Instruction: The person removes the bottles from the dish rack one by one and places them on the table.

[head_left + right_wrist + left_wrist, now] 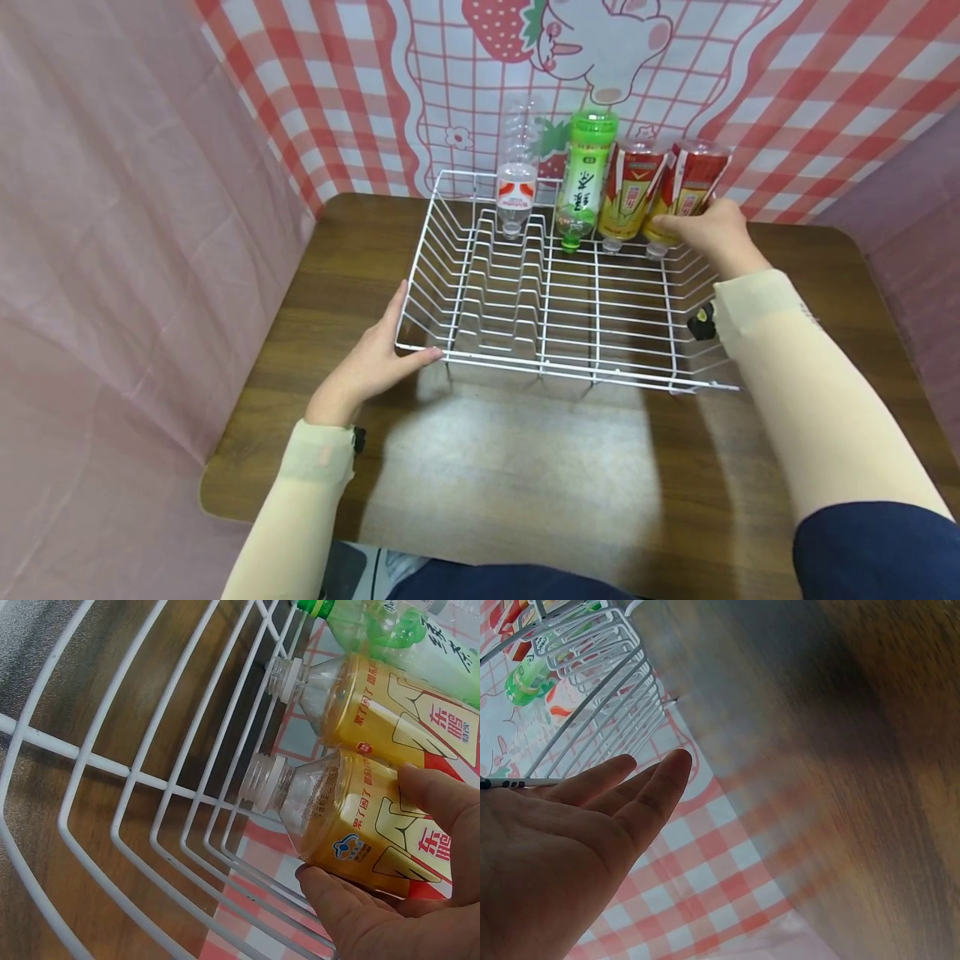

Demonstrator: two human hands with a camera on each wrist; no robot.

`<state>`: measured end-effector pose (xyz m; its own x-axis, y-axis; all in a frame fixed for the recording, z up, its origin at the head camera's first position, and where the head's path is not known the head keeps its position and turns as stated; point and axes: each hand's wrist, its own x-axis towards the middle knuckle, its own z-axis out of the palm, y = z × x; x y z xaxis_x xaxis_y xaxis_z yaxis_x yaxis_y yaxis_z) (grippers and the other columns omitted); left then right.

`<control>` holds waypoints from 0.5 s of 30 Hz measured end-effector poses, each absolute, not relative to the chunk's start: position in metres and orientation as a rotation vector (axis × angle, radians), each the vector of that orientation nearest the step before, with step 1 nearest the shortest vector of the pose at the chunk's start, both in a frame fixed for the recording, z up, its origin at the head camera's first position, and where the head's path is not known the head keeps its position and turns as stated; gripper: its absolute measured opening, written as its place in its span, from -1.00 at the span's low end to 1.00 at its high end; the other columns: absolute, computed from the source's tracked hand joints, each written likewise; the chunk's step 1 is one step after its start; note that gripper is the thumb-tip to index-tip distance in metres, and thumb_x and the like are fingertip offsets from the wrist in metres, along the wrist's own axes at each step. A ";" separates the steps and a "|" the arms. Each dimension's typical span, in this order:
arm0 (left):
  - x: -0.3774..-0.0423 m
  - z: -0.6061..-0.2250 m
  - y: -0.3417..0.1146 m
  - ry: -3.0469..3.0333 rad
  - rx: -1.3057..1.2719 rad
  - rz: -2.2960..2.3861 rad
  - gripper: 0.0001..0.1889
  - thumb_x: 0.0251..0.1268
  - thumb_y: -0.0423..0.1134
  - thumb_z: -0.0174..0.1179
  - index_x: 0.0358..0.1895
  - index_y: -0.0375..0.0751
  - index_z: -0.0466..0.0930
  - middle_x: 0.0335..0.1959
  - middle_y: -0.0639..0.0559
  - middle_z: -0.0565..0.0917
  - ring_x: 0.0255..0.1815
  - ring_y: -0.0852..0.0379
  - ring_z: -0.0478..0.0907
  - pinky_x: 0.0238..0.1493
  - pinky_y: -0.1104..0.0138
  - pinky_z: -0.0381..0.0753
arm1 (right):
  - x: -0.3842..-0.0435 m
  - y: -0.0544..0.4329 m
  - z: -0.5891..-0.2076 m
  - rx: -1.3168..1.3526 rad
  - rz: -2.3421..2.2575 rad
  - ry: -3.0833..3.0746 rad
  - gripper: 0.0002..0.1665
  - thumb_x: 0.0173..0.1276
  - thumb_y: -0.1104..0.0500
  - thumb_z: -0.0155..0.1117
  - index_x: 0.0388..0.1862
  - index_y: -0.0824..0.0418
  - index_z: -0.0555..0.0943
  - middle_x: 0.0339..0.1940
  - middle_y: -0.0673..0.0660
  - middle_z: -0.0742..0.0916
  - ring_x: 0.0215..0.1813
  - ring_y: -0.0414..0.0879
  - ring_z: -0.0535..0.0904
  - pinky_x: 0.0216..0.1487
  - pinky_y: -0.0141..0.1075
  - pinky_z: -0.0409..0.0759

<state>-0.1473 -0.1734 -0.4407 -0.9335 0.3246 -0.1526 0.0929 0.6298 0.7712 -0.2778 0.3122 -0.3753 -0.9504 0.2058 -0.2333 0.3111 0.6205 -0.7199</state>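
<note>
A white wire dish rack (545, 311) stands on the wooden table. My right hand (716, 236) grips the rightmost red-and-yellow drink bottle (684, 193), which is upside down at the rack's back right. In the right wrist view, thumb and fingers lie on either side of its label, and its clear neck (262, 782) has no cap. A matching bottle (632, 193) leans beside it, also neck down. Left of that are an inverted green tea bottle (587, 179) and a clear water bottle (516, 187). My left hand (367, 367) rests at the rack's front left corner, fingers extended.
Behind the rack hangs a red-and-white checked cloth (352, 92) with strawberry prints. Pink curtains (112, 250) border the table (277, 375) at the sides. Raised wire dividers (531, 287) run through the rack's left part.
</note>
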 end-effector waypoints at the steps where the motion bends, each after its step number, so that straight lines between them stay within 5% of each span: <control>1: -0.147 -0.441 -0.173 2.576 0.339 1.194 0.24 0.18 0.38 0.32 0.63 0.33 -0.52 0.66 -0.01 -0.19 0.58 -0.17 -0.02 0.48 -0.16 0.06 | -0.277 0.312 -0.375 0.437 -1.234 2.720 0.01 0.33 -0.29 0.37 0.51 0.33 0.32 0.37 0.39 0.50 0.28 0.22 0.44 0.34 0.14 0.39; 15: -0.149 -0.443 -0.173 2.585 0.342 1.205 0.23 0.19 0.37 0.33 0.63 0.33 -0.50 0.66 -0.03 -0.17 0.58 -0.17 0.00 0.47 -0.16 0.09 | -0.276 0.315 -0.369 0.450 -1.217 2.829 0.00 0.30 -0.30 0.36 0.48 0.31 0.36 0.34 0.35 0.54 0.19 0.12 0.49 0.27 0.04 0.47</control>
<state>-0.1491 -0.1735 -0.4433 -0.9363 0.3217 -0.1411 0.0987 0.6264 0.7732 -0.2764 0.3154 -0.3693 -0.9578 0.2511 -0.1399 0.2742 0.6524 -0.7066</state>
